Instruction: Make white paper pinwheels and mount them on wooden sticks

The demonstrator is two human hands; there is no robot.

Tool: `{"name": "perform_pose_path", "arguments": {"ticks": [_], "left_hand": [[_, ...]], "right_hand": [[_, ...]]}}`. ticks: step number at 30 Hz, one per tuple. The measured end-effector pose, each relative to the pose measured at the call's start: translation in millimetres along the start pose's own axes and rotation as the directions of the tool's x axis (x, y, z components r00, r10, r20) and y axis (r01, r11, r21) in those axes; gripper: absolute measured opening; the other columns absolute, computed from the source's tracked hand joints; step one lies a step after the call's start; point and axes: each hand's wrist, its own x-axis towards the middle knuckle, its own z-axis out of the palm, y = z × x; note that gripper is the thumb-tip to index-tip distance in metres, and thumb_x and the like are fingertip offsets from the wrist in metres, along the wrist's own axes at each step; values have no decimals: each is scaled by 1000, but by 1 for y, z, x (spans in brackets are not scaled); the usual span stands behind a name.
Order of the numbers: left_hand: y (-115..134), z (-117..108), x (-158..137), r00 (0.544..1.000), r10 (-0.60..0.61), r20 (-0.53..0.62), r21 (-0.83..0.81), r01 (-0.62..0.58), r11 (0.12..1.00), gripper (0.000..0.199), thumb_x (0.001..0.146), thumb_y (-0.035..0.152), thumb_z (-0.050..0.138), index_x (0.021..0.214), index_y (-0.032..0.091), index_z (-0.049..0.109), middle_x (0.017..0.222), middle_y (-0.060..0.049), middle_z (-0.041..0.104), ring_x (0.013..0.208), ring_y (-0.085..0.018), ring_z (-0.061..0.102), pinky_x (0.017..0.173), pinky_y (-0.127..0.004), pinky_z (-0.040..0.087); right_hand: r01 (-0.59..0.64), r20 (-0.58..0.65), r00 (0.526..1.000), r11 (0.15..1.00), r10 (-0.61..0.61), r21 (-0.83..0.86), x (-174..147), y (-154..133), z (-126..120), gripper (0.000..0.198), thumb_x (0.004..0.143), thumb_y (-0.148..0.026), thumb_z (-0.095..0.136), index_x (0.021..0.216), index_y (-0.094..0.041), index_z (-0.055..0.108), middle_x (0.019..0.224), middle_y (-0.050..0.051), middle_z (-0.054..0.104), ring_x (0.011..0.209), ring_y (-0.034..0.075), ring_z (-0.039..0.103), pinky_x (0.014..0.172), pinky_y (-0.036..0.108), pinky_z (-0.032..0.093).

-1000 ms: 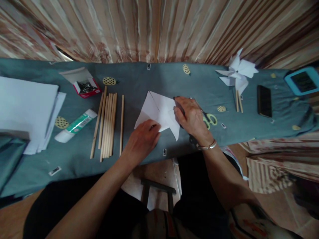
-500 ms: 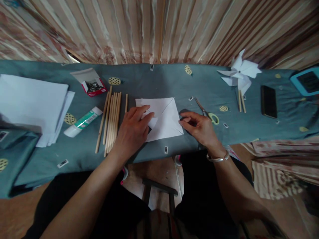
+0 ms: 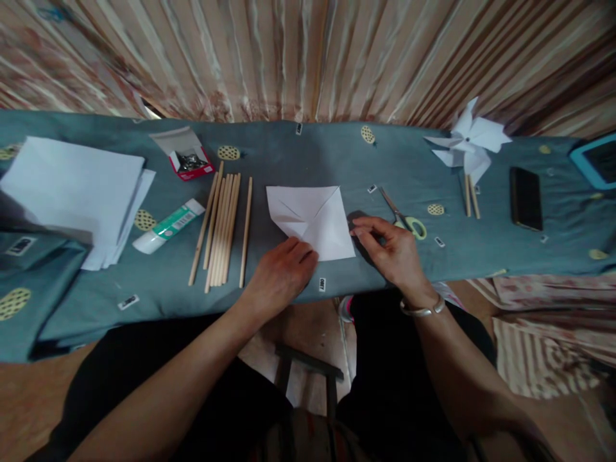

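A square sheet of white paper (image 3: 332, 231) lies in front of me with cut slits running in from its corners toward the middle. Its lower left part is bent inward. At that lower left edge my left hand (image 3: 286, 269) is closed on the paper, fingers curled together. My right hand (image 3: 387, 250) is beside the sheet's right edge, thumb and forefinger pinched close to it; what is between them is too small to make out. Green-handled scissors (image 3: 404, 217) lie just beyond my right hand. To the left of the sheet are several wooden sticks (image 3: 222, 234).
A red box of metal fasteners (image 3: 192, 163), a glue tube (image 3: 168, 226) and stacked white paper (image 3: 81, 186) are on the left. A white paper pinwheel (image 3: 474, 138), two short sticks (image 3: 471, 196), a phone (image 3: 526, 199) and a blue-framed device (image 3: 594, 163) are on the right.
My left hand has moved down from the sheet's left side to its lower edge, and the paper there now bends inward. My right hand stays by the right edge. The view has shifted slightly.
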Motion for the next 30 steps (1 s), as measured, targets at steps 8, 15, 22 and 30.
{"name": "perform_pose_path", "arguments": {"ticks": [8, 15, 22, 30], "left_hand": [[-5, 0, -7, 994, -83, -66, -161, 72, 984, 19, 97, 18, 48, 89, 14, 65, 91, -8, 68, 86, -19, 63, 76, -31, 54], [-1, -4, -13, 997, -40, -63, -159, 30, 987, 21, 97, 17, 47, 86, 13, 65, 87, -8, 67, 83, -19, 62, 74, -31, 54], [1, -4, -12, 999, -49, -11, -157, 47, 987, 22, 98, 17, 46, 87, 14, 65, 88, -7, 67, 83, -19, 60, 73, -32, 53], [0, -3, -13, 997, -70, -10, -170, 67, 983, 21, 97, 17, 47, 86, 13, 64, 87, -7, 66, 82, -20, 59, 72, -32, 52]], "right_hand": [[105, 197, 965, 947, -170, 304, 3, -2, -2, 27, 83, -21, 66, 108, -28, 74, 133, 5, 66, 129, 23, 58, 109, 47, 45], [67, 253, 948, 901, -191, 429, 3, -11, -1, 8, 83, -32, 75, 89, -27, 76, 135, 4, 64, 121, 21, 62, 108, 48, 46], [108, 259, 943, 927, -210, 358, 2, -12, 8, 11, 85, -36, 72, 86, -25, 72, 138, 6, 61, 131, 23, 55, 114, 51, 39], [101, 315, 926, 940, -209, 325, 2, -12, 2, 6, 88, -31, 68, 90, -26, 69, 144, 5, 56, 130, 23, 55, 112, 50, 41]]}}
